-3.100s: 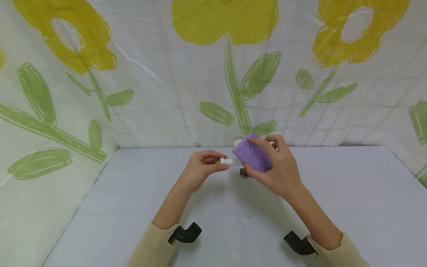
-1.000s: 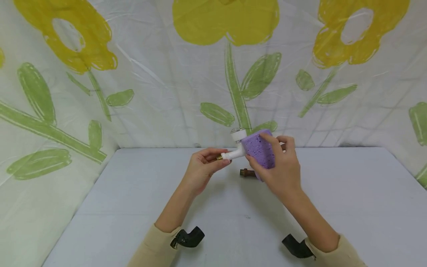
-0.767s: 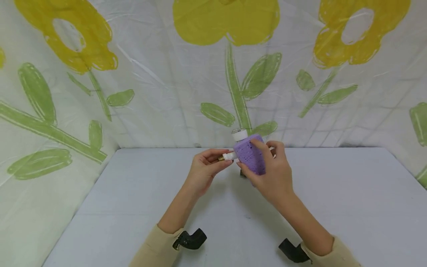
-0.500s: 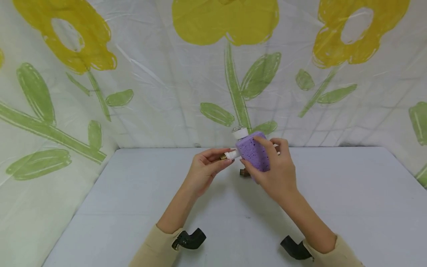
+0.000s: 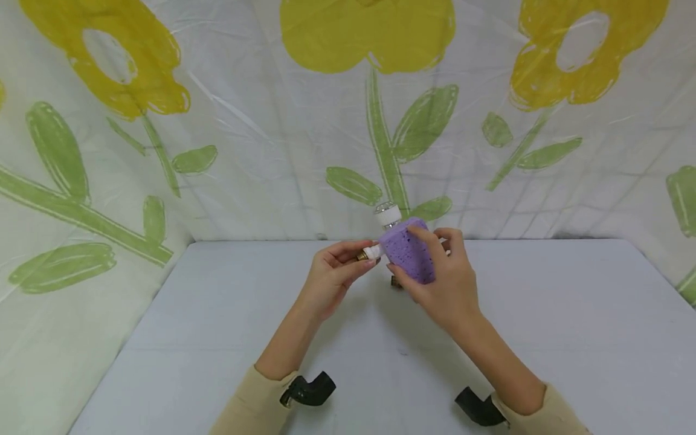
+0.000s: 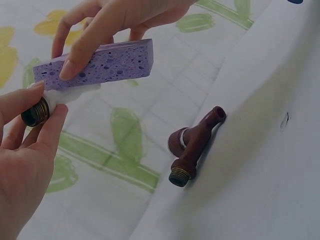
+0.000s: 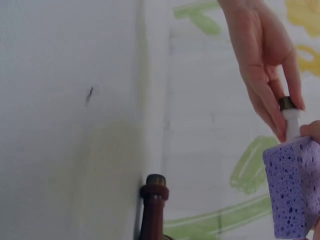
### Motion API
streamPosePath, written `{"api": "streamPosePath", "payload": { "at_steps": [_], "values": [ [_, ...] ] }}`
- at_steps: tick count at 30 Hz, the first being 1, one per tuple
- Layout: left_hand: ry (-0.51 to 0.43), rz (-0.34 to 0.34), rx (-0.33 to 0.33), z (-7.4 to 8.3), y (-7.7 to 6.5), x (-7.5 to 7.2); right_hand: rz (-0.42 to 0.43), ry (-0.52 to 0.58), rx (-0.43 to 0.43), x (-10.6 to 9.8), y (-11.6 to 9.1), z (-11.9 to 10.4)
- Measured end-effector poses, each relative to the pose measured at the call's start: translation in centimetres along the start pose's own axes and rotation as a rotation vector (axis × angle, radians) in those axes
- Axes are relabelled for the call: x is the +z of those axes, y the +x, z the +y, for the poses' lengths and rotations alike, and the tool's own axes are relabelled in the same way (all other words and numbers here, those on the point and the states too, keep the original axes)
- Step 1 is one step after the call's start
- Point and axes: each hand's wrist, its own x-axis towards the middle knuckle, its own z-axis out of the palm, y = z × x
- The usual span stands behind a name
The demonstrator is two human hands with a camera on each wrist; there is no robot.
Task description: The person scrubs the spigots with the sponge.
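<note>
My left hand (image 5: 328, 281) pinches the threaded brass end of a white tap (image 5: 388, 214) between thumb and fingers, holding it above the table. The tap's round knob, white with a shiny top, points up and away. A purple sponge (image 5: 408, 254) is gripped by the thumb and fingers of my right hand (image 5: 451, 287). It lies against the tap's white body and hides most of it. In the left wrist view the sponge (image 6: 100, 65) sits along the tap's pipe, just past the threads. Below, a brown tap (image 6: 197, 142) with a threaded end lies on the table.
The white table (image 5: 244, 338) ends at a white backdrop (image 5: 244, 151) printed with yellow flowers and green leaves. Close behind the hands, the backdrop rises from the table's far edge. A small dark mark (image 7: 90, 93) shows on the tabletop.
Over the last seconds the sponge has shifted right and then back left along the white tap. The tap's knob has come up into fuller view. Both hands keep their holds.
</note>
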Motion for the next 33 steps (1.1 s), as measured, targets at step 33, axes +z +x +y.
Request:
{"api": "streamPosePath", "payload": {
  "at_steps": [33],
  "values": [
    [-0.009,-0.091,0.045,0.26,-0.06,-0.38,-0.134,0.145,0.016,-0.11,-0.04,0.05]
  ]
}}
